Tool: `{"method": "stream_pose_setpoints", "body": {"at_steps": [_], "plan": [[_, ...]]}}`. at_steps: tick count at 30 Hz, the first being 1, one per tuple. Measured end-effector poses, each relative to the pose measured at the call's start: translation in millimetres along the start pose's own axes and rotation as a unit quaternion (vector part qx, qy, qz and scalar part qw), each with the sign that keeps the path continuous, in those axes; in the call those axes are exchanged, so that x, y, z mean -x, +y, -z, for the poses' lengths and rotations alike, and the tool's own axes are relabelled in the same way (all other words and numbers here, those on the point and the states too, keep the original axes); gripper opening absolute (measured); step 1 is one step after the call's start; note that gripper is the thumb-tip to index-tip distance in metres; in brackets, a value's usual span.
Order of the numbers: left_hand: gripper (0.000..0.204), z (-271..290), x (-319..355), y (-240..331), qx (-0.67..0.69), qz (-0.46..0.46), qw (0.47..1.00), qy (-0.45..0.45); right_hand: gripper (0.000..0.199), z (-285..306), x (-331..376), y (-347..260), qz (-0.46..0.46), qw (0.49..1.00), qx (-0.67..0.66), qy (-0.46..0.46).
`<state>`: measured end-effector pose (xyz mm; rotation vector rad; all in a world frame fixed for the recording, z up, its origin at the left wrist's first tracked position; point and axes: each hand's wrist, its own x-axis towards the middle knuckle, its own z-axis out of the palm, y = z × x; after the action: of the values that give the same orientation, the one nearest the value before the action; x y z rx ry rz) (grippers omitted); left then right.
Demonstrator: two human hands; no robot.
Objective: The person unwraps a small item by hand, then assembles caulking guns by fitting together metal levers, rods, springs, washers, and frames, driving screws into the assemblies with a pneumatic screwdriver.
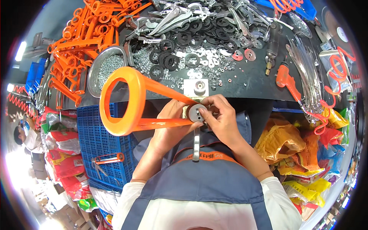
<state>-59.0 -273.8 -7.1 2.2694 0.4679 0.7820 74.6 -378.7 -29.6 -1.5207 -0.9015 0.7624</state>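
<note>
My left hand point(168, 122) is closed around the end of an orange caulking gun frame point(161, 123), whose large open ring points out to the left. At that end sits a round grey metal disc point(195, 113) with small holes. My right hand point(221, 118) grips the disc's edge, the thumb on its face and the fingers curled behind. Below the disc a narrow silver metal bar point(196, 147) shows against my apron; I cannot tell what it is joined to. Just beyond my hands a small metal fixture point(196, 87) stands at the bench edge.
Orange frames point(82, 44) lie heaped at the back left, by a bowl of small metal parts point(109, 69). Grey levers point(180, 19), black rings point(170, 61) and washers cover the bench middle. An orange-handled power tool point(285, 78) and metal rods lie right. A blue crate point(101, 138) stands left.
</note>
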Motion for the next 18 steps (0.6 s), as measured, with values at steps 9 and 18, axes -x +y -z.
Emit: {"method": "stream_pose_setpoints", "body": {"at_steps": [9, 18], "plan": [[0.052, -11.7, 8.7, -5.9, -0.001, 0.066, 0.998, -0.016, 0.007, 11.1, 2.5, -2.3, 0.007, 0.991, -0.116, -0.069], [0.063, 20.2, -6.4, -20.1, 0.167, 0.126, 0.977, -0.032, 0.009, 35.2, -0.9, -1.4, -0.133, 0.932, -0.335, 0.042]]}}
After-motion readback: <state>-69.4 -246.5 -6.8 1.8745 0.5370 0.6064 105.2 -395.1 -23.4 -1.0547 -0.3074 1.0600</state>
